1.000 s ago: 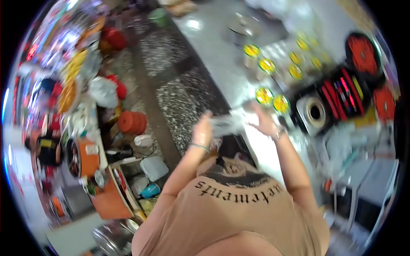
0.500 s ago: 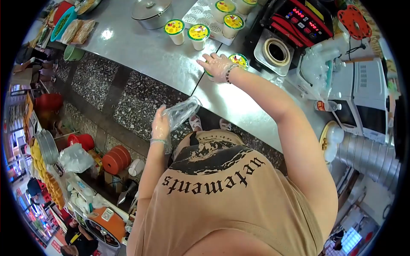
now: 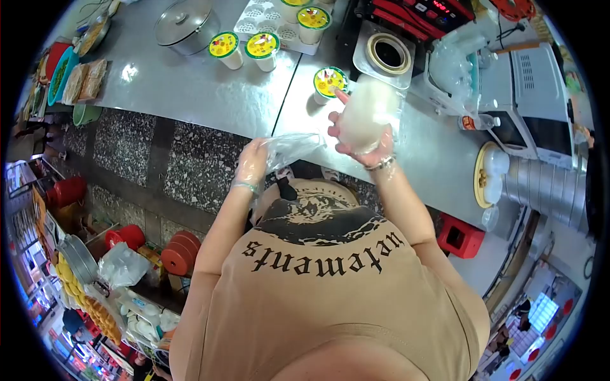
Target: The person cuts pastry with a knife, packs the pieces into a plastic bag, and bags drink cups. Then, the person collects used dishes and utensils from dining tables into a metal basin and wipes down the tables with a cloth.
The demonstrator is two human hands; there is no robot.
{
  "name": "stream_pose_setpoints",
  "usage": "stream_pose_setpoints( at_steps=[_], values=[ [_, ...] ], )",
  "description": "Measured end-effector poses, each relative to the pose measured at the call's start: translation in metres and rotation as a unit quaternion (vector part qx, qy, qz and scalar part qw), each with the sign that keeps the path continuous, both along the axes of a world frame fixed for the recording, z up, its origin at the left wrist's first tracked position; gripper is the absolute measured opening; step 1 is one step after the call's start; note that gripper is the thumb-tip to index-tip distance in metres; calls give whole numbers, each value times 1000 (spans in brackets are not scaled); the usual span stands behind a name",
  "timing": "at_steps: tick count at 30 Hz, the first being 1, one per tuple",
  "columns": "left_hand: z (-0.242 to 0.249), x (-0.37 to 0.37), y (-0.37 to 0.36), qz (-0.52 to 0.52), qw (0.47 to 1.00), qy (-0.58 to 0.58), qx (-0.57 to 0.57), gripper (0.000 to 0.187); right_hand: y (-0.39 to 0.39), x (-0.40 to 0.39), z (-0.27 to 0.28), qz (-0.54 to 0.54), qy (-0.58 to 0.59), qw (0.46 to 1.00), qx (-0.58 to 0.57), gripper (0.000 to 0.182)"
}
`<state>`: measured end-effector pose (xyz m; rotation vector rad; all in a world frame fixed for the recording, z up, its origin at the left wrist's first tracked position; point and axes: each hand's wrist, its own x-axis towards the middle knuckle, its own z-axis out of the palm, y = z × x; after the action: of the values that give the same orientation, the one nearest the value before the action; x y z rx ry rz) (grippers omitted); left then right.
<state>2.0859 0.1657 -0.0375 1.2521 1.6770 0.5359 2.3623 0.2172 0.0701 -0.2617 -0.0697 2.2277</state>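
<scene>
In a clear plastic glove, my left hand [image 3: 253,160] is closed on a thin clear plastic bag [image 3: 292,150], which sticks out to the right over the counter edge. My right hand [image 3: 375,149], gloved too, has its fingers around a white-filled cup [image 3: 368,114]. That cup is tipped over, and its lid is not visible. Just left of it, a cup with a yellow and green printed lid [image 3: 330,84] stands upright on the steel counter [image 3: 305,117]. Two similar lidded cups [image 3: 262,47] stand farther back to the left.
A white perforated tray [image 3: 260,22] with more cups lies at the back, beside a lidded metal pot [image 3: 186,26]. On the right are a red and black machine [image 3: 406,19], a bin of clear plastic [image 3: 454,70], a bottle [image 3: 480,122] and a white microwave [image 3: 534,95].
My right hand has lifted one cup off the counter and brought it toward me, tilting it. My left hand keeps the bag and has shifted slightly up and right. The view has turned somewhat.
</scene>
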Motion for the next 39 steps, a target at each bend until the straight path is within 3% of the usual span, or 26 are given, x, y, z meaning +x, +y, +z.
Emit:
stream_pose_setpoints(
  at_steps=[2,3,4,5,6,9,11,12,13,15,17,19,20,21,23,25,26,27,29,31,33,34,35,37,38,39],
  values=[
    [1,21,14,20,994,-91,59,29,-7,10,11,-63,-174,983,-12,64],
    [0,31,18,12,994,-94,57,29,-11,13,8,-72,-176,982,-14,64],
    [-1,39,24,50,984,-164,-35,31,-14,15,1,-42,-432,896,97,63],
    [-2,50,31,86,961,-230,-128,32,-17,15,-7,-8,-653,732,194,61],
    [-5,67,34,121,934,-310,-131,34,-24,6,-16,-82,-769,518,365,57],
    [-6,91,44,146,878,-400,-217,34,-33,-4,-39,-81,-854,382,343,59],
    [-10,108,45,107,887,-369,-258,35,-29,-8,-46,-42,-873,354,333,61],
    [-23,120,41,84,866,-441,-222,36,-28,-9,-48,3,-884,331,331,63],
    [-37,127,36,64,838,-509,-187,38,-28,-11,-52,3,-885,333,325,63],
    [-34,133,44,72,856,-479,-181,40,-25,-10,-65,28,-888,303,344,64],
    [-39,120,47,98,877,-429,-194,39,-13,4,-80,-1,-875,341,344,68],
    [-38,114,48,94,885,-409,-202,39,0,29,-97,-122,-821,494,260,72],
    [-31,114,45,111,885,-405,-201,39,3,36,-105,-86,-808,552,187,79],
    [-22,113,41,126,885,-400,-201,39,4,35,-135,-87,-807,555,184,79],
    [-12,116,39,106,891,-401,-187,38,15,29,-200,33,-698,715,-18,82],
    [-16,117,35,89,915,-346,-190,42,19,17,-162,171,-733,654,81,85],
    [-19,121,34,64,925,-330,-180,40,14,15,-167,139,-621,770,32,92],
    [-25,125,33,61,925,-329,-180,40,12,13,-153,137,-621,771,30,92],
    [-25,124,35,74,933,-332,-115,40,18,4,-126,232,-755,593,159,96],
    [-17,121,33,75,938,-318,-115,41,14,3,-128,247,-757,586,149,99],
    [-8,123,40,11,952,-280,-119,43,8,6,-148,227,-775,520,278,104],
    [-24,122,44,-74,979,-188,-31,42,8,11,-157,178,-767,522,327,105],
    [-20,126,50,-66,980,-185,-28,42,11,16,-162,181,-764,522,334,105],
    [-5,141,49,-241,968,29,61,38,12,19,-175,168,-719,548,392,108],
    [-7,148,46,-284,953,84,59,35,16,17,-206,166,-719,425,524,109],
    [-16,153,43,-325,934,137,59,33,21,15,-192,167,-715,423,531,109]
  ],
)
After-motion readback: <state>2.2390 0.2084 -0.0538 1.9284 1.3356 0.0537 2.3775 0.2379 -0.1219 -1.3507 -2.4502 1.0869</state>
